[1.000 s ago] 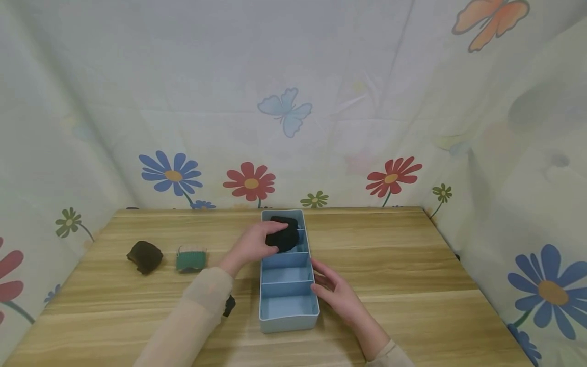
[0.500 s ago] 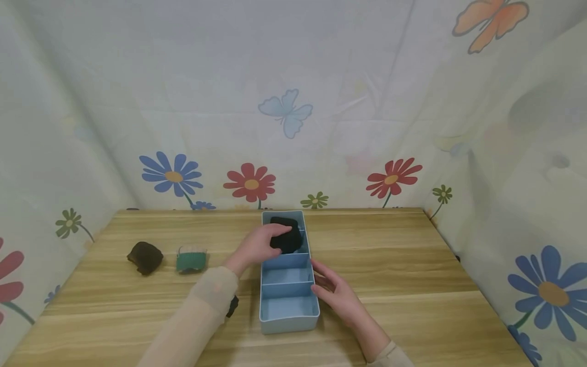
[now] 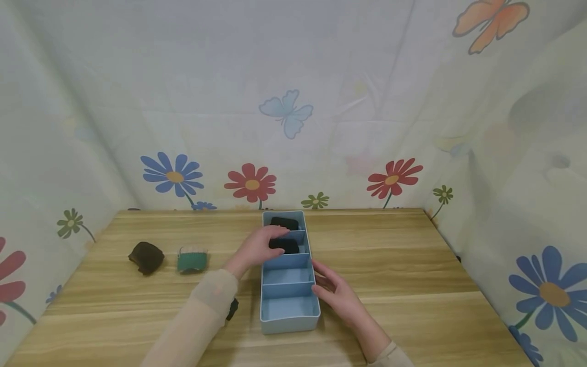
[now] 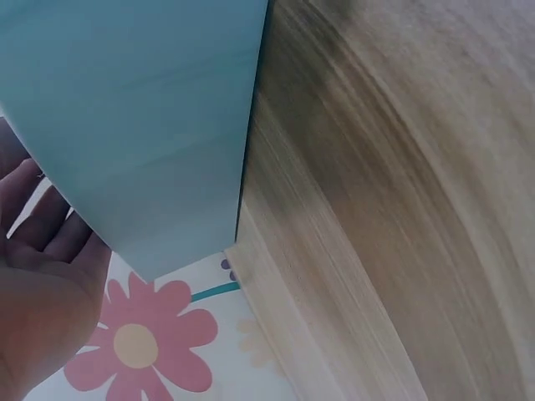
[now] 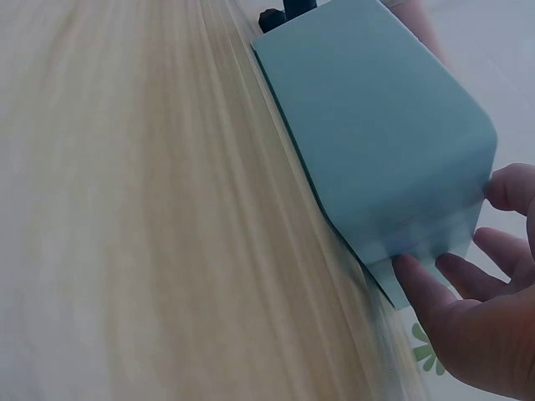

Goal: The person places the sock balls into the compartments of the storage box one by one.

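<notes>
A light blue box with a row of several compartments stands lengthwise on the table in the head view. In its second compartment from the back lies a folded black cloth-like bundle. My left hand is over that compartment, thumb and fingers spread apart above the bundle's left part. Another black bundle fills the rearmost compartment. My right hand rests its fingertips on the box's right side; the right wrist view shows these fingers against the outer wall. The two front compartments hold nothing.
Left of the box, a crumpled dark brown piece and a green piece with a pale edge lie on the wooden table. A small black thing is partly hidden by the left sleeve. A flowered curtain hangs behind.
The black bundle under my left hand has gone down into the second compartment and now lies flatter. The left fingers have loosened from it. My right hand and the box have stayed put.
</notes>
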The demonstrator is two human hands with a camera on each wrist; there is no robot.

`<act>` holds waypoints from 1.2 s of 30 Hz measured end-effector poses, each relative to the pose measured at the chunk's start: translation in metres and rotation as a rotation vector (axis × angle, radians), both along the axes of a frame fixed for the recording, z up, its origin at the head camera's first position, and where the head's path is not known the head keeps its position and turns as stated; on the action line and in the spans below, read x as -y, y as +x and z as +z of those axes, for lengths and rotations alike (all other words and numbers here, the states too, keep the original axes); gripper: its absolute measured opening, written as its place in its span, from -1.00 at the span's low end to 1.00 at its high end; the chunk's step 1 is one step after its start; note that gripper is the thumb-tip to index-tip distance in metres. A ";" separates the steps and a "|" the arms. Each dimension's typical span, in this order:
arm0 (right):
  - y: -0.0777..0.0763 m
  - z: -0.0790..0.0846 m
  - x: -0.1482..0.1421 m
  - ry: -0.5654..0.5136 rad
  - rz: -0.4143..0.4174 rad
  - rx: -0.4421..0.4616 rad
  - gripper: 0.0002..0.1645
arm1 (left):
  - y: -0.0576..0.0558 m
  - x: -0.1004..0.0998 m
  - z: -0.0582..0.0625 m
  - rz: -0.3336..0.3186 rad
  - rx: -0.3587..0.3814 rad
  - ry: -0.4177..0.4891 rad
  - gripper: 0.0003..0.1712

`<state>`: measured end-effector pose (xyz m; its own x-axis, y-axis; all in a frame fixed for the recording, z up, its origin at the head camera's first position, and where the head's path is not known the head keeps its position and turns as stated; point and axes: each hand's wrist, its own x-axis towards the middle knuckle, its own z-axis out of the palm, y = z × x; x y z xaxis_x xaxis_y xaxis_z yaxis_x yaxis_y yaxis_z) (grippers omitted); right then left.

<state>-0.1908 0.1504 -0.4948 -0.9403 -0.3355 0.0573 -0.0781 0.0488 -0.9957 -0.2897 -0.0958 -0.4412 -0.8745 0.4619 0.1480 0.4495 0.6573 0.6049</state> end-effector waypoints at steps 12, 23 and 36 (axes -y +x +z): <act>0.000 0.001 0.000 0.007 0.001 0.012 -0.26 | 0.006 0.001 -0.003 0.072 -0.031 0.045 -0.44; 0.000 0.000 0.000 -0.013 0.004 0.012 -0.26 | 0.016 0.002 0.001 0.108 -0.056 0.131 -0.50; 0.002 0.002 0.001 -0.020 0.003 0.012 -0.25 | 0.021 0.018 0.003 0.174 -0.100 0.171 -0.43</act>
